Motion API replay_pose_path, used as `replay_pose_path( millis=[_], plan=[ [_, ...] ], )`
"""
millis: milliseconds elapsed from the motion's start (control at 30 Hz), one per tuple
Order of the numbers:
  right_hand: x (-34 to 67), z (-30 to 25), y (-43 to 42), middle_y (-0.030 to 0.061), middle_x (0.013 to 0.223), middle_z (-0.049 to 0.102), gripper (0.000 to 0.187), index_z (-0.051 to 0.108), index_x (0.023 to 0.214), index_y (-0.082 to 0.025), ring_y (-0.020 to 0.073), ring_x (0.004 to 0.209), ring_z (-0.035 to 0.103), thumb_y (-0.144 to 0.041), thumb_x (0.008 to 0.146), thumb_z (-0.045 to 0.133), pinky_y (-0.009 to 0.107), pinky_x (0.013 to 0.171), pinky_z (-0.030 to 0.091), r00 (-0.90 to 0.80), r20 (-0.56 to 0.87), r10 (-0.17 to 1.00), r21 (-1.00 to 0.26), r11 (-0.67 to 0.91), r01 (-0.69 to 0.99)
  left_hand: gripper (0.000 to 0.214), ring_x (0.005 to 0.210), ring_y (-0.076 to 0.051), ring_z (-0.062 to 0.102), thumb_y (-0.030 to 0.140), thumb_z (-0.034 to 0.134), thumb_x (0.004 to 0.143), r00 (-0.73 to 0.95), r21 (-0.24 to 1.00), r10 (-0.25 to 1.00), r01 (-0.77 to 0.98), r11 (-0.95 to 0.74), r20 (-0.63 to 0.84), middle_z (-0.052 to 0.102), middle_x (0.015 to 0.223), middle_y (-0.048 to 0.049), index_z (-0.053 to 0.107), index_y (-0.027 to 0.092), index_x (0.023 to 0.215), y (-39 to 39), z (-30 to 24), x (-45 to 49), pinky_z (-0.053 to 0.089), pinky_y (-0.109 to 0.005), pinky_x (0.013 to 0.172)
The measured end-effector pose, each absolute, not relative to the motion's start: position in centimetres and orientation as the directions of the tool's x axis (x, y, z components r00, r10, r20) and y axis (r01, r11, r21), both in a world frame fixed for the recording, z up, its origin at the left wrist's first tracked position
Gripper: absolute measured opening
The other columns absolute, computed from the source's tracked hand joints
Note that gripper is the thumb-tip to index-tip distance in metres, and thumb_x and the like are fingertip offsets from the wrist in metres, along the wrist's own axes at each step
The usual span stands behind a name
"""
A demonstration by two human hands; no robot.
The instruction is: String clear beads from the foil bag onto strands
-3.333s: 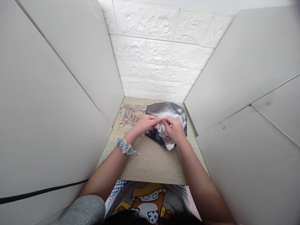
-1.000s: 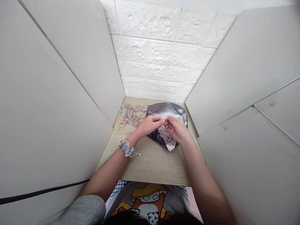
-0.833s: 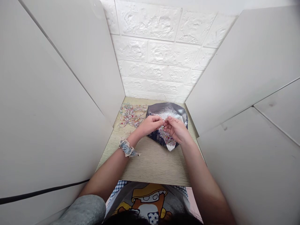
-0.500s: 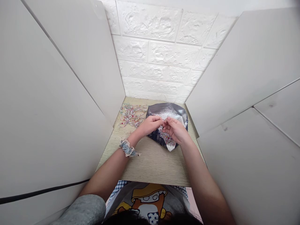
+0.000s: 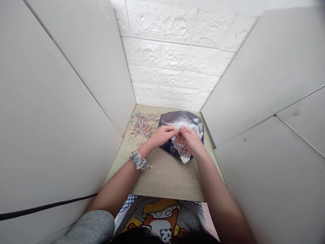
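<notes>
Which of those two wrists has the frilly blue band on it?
The left wrist wears the blue scrunchie with lace edging; the right wrist is bare.

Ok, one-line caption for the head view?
Left hand and right hand meet over a silver foil pouch of beads, tangled bead strands lying beside it.

a crinkled navy-and-silver foil pouch (image 5: 180,119) is lying flat, its silver lining showing and its pointed lower corner facing the person. a heap of small multicoloured translucent beads (image 5: 182,150) is sitting in the pouch's opening. a tangled cluster of clear and pink beaded strands (image 5: 142,124) is lying just left of the pouch, not touching it. the left hand (image 5: 162,136) and right hand (image 5: 190,140) are meeting above the pouch, fingers curled close together; anything pinched between them is too small to tell.
</notes>
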State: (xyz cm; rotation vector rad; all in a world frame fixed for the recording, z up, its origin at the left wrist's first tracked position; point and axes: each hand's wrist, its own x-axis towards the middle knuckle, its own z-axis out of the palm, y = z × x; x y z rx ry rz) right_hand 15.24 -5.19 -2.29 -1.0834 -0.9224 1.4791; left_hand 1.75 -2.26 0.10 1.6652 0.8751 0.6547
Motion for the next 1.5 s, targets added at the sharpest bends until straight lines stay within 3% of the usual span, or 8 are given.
replay_pose_path(
  millis=[600, 1500],
  plan=[
    [15.15, -2.14, -5.35, -0.0029, 0.060, 0.054, 0.025, 0.053, 0.066, -0.018, 0.0063, 0.052, 0.050, -0.043, 0.066, 0.057, 0.022, 0.055, 0.047, -0.056, -0.133, 0.990, -0.927, -0.144, -0.345, 0.025, 0.044, -0.006, 0.035, 0.034, 0.044, 0.072, 0.568, 0.974, 0.823, 0.184, -0.130, 0.002, 0.037, 0.044, 0.0049, 0.053, 0.015, 0.058, -2.19, -0.08, 1.79, 0.029, -0.020, 0.048],
    [14.98, -1.91, -5.47, -0.0036, 0.058, 0.053, 0.023, 0.052, 0.066, -0.018, 0.0065, 0.051, 0.050, -0.041, 0.066, 0.058, 0.022, 0.053, 0.047, -0.033, -0.126, 0.991, -0.915, -0.129, -0.383, 0.029, 0.054, -0.007, 0.041, 0.036, 0.043, 0.074, 0.580, 0.949, 0.812, 0.210, -0.234, 0.071, 0.050, 0.059, 0.0021, 0.055, 0.013, 0.063, -2.00, -0.47, 1.71, 0.033, -0.019, 0.054]
  ],
)
